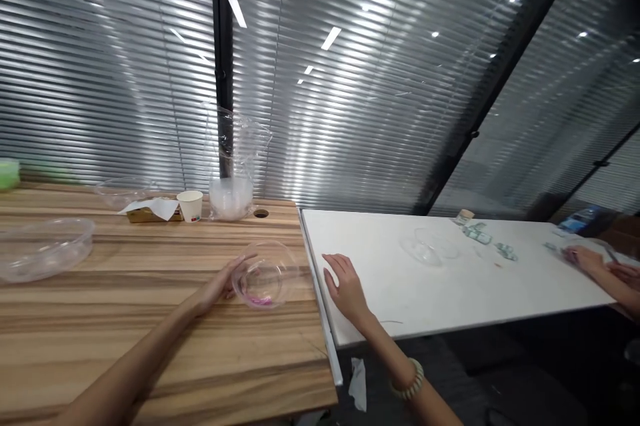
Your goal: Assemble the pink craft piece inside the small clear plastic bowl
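My left hand point(220, 284) curls around the left side of a clear plastic bowl point(265, 274) on the wooden table point(150, 333); something pink lies in the bowl's bottom. My right hand point(345, 286) lies flat with fingers spread on the near left corner of the white table point(450, 279), holding nothing. A beaded bracelet point(410, 379) sits on that wrist.
On the wooden table stand a paper cup point(191, 205), a clear bag of stacked cups point(233, 173), a brown box with white paper point(150, 211) and a large clear bowl point(43, 247). Another person's hands point(595, 263) work at the white table's far right, near clear lids point(433, 246) and small packets point(480, 234).
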The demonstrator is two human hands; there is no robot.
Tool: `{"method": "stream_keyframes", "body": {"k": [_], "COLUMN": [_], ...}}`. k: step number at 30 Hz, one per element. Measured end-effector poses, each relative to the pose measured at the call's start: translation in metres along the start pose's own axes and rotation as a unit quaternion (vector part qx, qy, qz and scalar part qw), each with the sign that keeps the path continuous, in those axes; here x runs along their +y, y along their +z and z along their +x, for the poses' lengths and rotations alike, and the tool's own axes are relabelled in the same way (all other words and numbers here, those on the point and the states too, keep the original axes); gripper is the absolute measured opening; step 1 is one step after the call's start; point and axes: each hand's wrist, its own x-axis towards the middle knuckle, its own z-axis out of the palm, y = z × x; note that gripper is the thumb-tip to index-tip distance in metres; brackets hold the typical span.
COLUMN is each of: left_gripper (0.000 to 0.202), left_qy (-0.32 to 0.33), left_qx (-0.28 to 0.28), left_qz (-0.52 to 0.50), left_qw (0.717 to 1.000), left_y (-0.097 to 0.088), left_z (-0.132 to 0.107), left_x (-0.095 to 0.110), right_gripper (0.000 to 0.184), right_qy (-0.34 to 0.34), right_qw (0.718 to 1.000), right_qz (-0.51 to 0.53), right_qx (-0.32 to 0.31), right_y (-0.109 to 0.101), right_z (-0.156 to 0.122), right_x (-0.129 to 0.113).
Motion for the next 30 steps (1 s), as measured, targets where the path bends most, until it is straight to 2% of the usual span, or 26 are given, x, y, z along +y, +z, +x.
{"method": "stream_keyframes", "body": {"k": [4,8,13,17,21,24,30], "left_gripper": [0.071,0.064,0.067,0.062,0.065,0.067,0.057], "left_qy": [0.031,0.054,0.052,0.053,0.067,0.08,0.115], "left_qx": [0.014,0.03,0.032,0.038,0.057,0.074,0.106], "left_qz": [0.056,0.069,0.02,-0.014,-0.038,-0.037,0.014], "left_qw": [0.998,0.996,0.998,0.998,0.995,0.993,0.988], "left_y": [0.005,0.006,0.006,0.005,0.002,-0.001,-0.001], "left_z": [-0.002,-0.004,-0.007,-0.007,0.0,0.006,0.01], "left_x": [0.004,0.007,0.007,0.006,0.004,0.0,-0.011], "right_gripper": [0.034,0.035,0.034,0.035,0.035,0.037,0.043], "right_qy": [0.055,0.096,0.137,0.143,0.156,0.161,0.173], "right_qw": [0.995,0.988,0.982,0.984,0.982,0.982,0.981], "right_qz": [-0.06,-0.094,-0.107,-0.09,-0.087,-0.078,-0.074], "right_qx": [-0.059,-0.077,-0.069,-0.062,-0.055,-0.057,-0.048], "right_y": [-0.016,-0.012,-0.005,-0.005,-0.005,-0.005,-0.003], "right_z": [-0.05,-0.077,-0.076,-0.074,-0.073,-0.074,-0.081], "right_x": [0.024,0.034,0.03,0.032,0.034,0.036,0.044]}}
